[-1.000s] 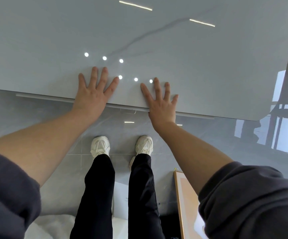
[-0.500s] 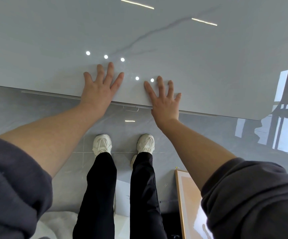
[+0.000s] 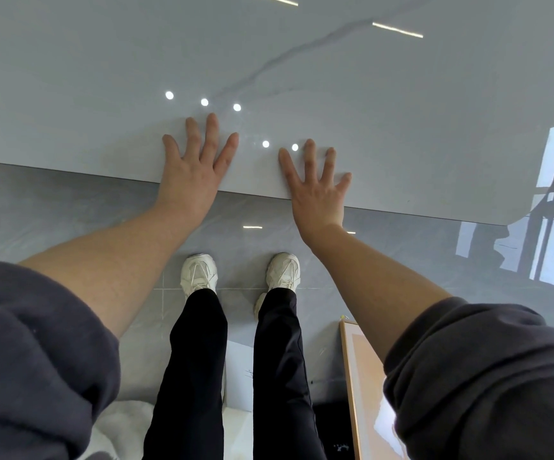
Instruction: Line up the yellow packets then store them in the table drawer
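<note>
both hands flat on table (image 3: 401, 111) edge: left hand (image 3: 192, 167), right hand (image 3: 318, 187).

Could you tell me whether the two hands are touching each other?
Apart: the head view shows bare tabletop between the left hand and the right hand.

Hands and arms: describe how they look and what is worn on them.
The left hand and right hand are bare: no gloves, rings or watch show. Both forearms are bare too. The left sleeve and right sleeve are dark grey, soft and thick like a sweatshirt's, bunched in folds near the elbows.
</note>
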